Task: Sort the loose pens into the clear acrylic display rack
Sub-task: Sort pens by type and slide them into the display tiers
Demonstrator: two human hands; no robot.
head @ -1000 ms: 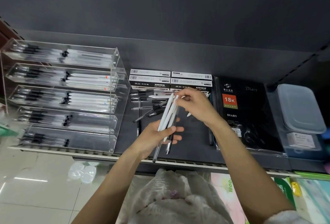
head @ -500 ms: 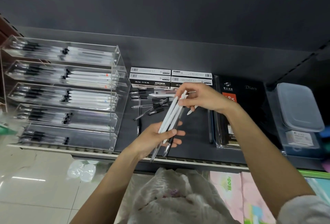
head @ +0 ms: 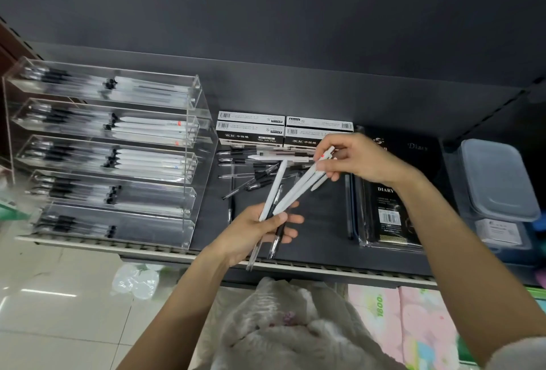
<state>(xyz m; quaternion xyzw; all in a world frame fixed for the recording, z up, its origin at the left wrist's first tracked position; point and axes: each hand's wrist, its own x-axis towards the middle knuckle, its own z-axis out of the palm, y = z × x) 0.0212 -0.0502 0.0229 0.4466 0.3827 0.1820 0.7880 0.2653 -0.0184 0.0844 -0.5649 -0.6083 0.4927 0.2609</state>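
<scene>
1. Since the earlier frame, right hand [head: 359, 160] has drawn one white pen [head: 304, 183] rightward, fanning it out.
2. Left hand [head: 254, 232] grips white and clear pens [head: 273, 192]; right-hand fingers pinch the pen's top.
3. Pens over shelf [head: 319, 222], right of acrylic rack [head: 195, 145].

"DIARY" on black notebook [head: 390, 192]; "GEL INK PEN" on pen box [head: 251, 135]; "1800" on pink pack [head: 375, 310]
</scene>
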